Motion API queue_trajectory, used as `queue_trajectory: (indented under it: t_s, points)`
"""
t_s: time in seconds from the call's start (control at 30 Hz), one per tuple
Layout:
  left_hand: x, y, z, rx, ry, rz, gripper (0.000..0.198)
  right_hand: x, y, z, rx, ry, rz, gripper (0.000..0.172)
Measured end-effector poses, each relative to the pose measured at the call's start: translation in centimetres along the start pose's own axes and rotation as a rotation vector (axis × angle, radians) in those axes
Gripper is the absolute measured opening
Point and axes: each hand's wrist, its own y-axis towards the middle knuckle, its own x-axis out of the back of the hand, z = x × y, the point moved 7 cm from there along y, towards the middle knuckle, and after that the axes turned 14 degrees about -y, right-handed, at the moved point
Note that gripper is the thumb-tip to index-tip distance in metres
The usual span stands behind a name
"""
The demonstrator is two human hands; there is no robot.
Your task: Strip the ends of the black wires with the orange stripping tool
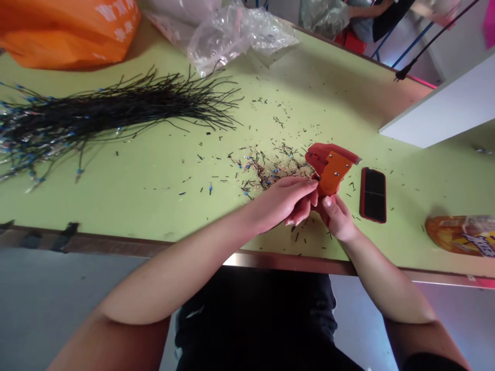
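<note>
My right hand [339, 219] is wrapped around the handles of a red and orange wire stripper [334, 172], its head raised above the table. My left hand [290, 202] is closed, with thumb and fingertips pinched right against the side of the stripper. A dark bit of black wire [316, 176] shows at those fingertips; most of it is hidden by the hand. Behind and under the hands lies a heap of clippings [266, 172], with black insulation bits, copper strands and blue pieces. A large bundle of black wires [127, 108], with blue pieces at its left end, lies farther left.
On the green table [154, 206] a phone [374, 195] lies right of the stripper, and a bottle [462, 234] lies at the right edge. An orange bag [69, 33] and clear plastic bags [235, 33] sit at the back. A white panel [444, 103] juts in; beyond, a person's arm [369, 10] shows.
</note>
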Motion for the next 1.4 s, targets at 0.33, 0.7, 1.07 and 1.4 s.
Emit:
queue_trajectory:
  t_s: [0.33,0.7,1.07,1.4]
  points:
    - [-0.4,-0.2,-0.1,0.006,0.052,-0.005,0.042,-0.6,0.2,-0.1,-0.008,-0.072,-0.049,0.047]
    - [-0.7,-0.4,-0.5,0.031,0.133,0.007,0.041,-1.0,0.0,-0.7,-0.053,-0.11,-0.128,0.064]
    - [1.1,-0.8,-3.8,-0.395,0.654,-0.123,0.03,-1.1,1.1,1.2,-0.08,0.253,0.137,0.065]
    - [2.3,-2.3,-7.4,-0.655,1.294,-0.457,0.017,-1.2,0.0,1.3,-0.169,0.366,0.321,0.069]
